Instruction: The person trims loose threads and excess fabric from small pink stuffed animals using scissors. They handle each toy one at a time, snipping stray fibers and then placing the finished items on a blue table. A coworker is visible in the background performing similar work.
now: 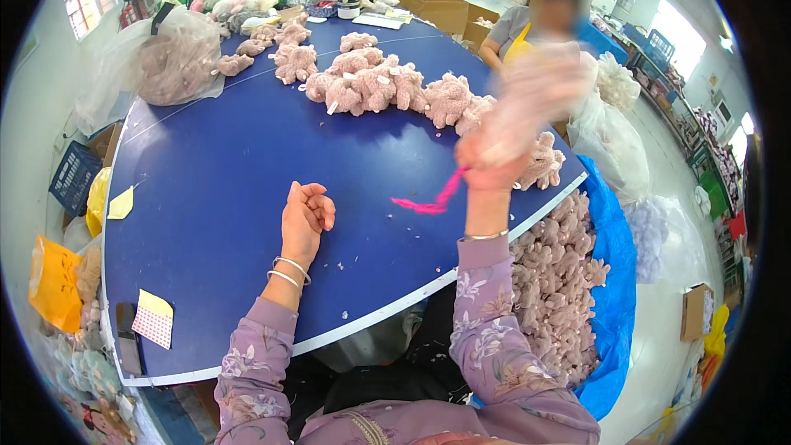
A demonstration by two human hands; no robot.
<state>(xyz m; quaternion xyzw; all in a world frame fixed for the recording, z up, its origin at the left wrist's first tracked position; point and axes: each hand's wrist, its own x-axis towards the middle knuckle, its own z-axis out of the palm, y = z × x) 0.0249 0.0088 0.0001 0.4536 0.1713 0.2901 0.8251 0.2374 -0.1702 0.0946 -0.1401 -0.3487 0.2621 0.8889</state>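
Observation:
My right hand (493, 166) is raised over the table's right edge, gripping a pale pink plush toy (544, 91) that is smeared by motion. From the same hand sticks out a thin bright pink thing (437, 200), bent and blurred; its kind cannot be made out. My left hand (306, 216) hovers over the blue table (222, 222), fingers loosely curled and apart, with nothing in it. Beyond both hands, a row of fuzzy pink plush toys (362, 86) with small white tags stretches across the table.
Many pink plush pieces (552, 288) fill a blue-lined container (614, 297) at right. A person (527, 29) in a yellow apron is across the table. A clear bag (177, 58) lies far left; a phone (129, 338) and sticker sheet (153, 319) lie near left.

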